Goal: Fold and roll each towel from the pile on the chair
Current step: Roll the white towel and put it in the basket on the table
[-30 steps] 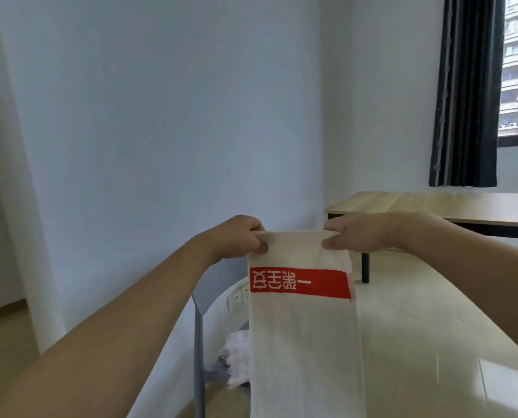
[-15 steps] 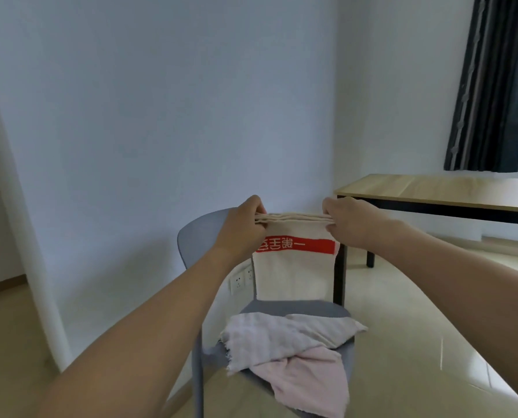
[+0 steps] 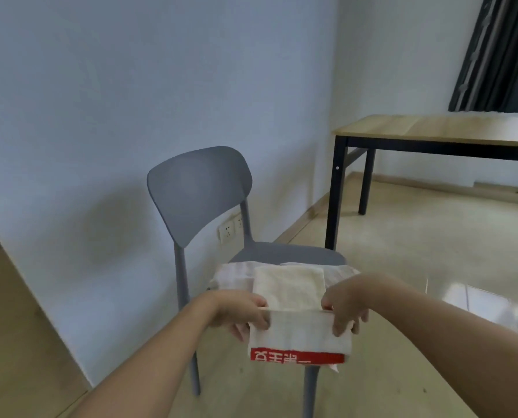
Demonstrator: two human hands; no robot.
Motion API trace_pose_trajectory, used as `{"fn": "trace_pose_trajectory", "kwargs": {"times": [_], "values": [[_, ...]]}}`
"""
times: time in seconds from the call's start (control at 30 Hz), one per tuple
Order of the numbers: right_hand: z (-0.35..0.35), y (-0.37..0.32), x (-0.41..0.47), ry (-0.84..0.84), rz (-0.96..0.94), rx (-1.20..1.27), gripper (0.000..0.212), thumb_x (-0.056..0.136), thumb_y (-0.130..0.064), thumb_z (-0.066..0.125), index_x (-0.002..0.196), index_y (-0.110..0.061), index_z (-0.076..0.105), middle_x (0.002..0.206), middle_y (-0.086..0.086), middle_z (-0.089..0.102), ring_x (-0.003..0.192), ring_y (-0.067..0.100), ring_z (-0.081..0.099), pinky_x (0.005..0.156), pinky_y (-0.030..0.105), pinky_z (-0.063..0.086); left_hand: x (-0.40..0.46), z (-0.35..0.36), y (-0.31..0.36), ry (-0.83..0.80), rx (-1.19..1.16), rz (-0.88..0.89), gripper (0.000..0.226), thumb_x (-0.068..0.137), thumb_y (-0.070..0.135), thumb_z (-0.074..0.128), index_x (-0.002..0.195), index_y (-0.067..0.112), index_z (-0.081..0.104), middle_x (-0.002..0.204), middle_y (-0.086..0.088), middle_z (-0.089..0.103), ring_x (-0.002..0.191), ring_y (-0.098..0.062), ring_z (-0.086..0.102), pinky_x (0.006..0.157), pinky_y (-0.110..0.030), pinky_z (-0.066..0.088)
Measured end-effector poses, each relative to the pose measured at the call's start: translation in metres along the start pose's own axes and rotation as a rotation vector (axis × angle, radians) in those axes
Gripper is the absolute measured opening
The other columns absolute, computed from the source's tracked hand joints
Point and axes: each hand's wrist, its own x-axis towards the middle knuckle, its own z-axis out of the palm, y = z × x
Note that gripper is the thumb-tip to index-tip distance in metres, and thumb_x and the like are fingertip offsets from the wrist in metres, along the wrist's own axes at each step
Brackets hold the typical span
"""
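Note:
A cream towel (image 3: pixel 294 297) with a red printed band lies across the front of the grey chair (image 3: pixel 200 191), its far half flat on the seat and its near half hanging over a fold line. My left hand (image 3: pixel 242 312) pinches the left end of that fold. My right hand (image 3: pixel 345 309) pinches the right end. Under the cream towel lies a pile of pale pink towels (image 3: pixel 233 276), mostly hidden, showing at both sides.
A wooden table (image 3: pixel 432 131) with black legs stands to the right behind the chair. A dark curtain (image 3: pixel 499 52) hangs at the upper right. A white wall with a socket (image 3: pixel 229 232) runs behind the chair. Shiny tiled floor spreads at the right.
Both hands have come down from chest height, carrying the cream towel onto the chair seat. The towel, first hanging long, is now folded shorter and laid over the pink pile.

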Motion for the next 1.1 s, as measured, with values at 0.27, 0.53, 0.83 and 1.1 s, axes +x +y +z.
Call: {"fn": "trace_pose_trajectory", "kwargs": {"times": [0.27,0.53,0.83,1.1], "values": [[-0.046,0.027,0.085,0.400,0.035,-0.005,0.020,0.093,-0.020,0.054,0.107,-0.009,0.062,0.092,0.001,0.055,0.081,0.016,0.049,0.060,0.020,0.037,0.089,-0.044,0.015,0.485,0.075,0.003,0.009,0.089,0.014,0.049,0.096,0.016,0.055,0.102,-0.005,0.062,0.094,-0.019,0.059,0.082,-0.034,0.050],[-0.047,0.051,0.143,0.367,0.024,0.131,0.023,0.090,-0.023,0.057,0.111,-0.013,0.062,0.101,0.003,0.063,0.083,0.016,0.054,0.066,0.021,0.042,0.147,-0.052,0.006,0.448,0.139,-0.010,0.018,0.096,0.018,0.037,0.110,0.015,0.047,0.088,0.001,0.056,0.081,-0.016,0.056,0.065,-0.029,0.042],[-0.047,0.054,0.141,0.374,-0.092,0.317,0.034,0.087,-0.020,0.059,0.117,-0.022,0.043,0.109,0.001,0.055,0.095,0.018,0.055,0.085,0.029,0.048,0.134,-0.052,0.016,0.434,0.024,0.048,0.011,0.100,0.031,0.038,0.108,0.024,0.038,0.096,-0.001,0.058,0.081,-0.014,0.062,0.060,-0.025,0.050],[-0.084,0.048,0.044,0.839,-0.238,0.448,0.014,0.081,-0.020,0.065,0.086,-0.020,0.053,0.080,-0.002,0.056,0.068,0.013,0.052,0.057,0.021,0.041,0.052,-0.086,0.066,0.870,0.267,0.343,0.016,0.086,0.018,0.049,0.096,0.016,0.060,0.097,-0.002,0.060,0.084,-0.019,0.057,0.068,-0.031,0.047]]}}
